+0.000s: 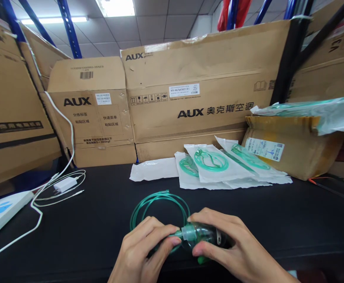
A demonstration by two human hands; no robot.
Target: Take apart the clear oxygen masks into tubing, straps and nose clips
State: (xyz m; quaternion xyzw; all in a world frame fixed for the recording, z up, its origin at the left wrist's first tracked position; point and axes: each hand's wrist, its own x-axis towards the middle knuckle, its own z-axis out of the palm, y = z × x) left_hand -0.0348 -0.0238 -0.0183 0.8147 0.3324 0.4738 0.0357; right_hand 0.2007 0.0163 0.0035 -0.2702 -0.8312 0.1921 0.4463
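Nearest the camera, the left hand [144, 249] and right hand [233, 245] met above the black bench [101, 232]. Thumb and fingers of the left made a narrow grip on the end of some green tubing [134, 215], right at the pale green connector [189, 232] of a clear mask [207, 234]; how far the two were joined could not be told. On the other side, the right hand held the mask, its grip curved around the body with the thumb below. Behind the hands, the rest of the tubing lay on the bench in a loose coil. Farther back, white packets [210, 175] with green tubing inside overlapped in front of a brown box [296, 153], near a large AUX carton [203, 88]. Off to the left were a white charger [65, 184], its thin cable [85, 179] and a power strip [5, 214].
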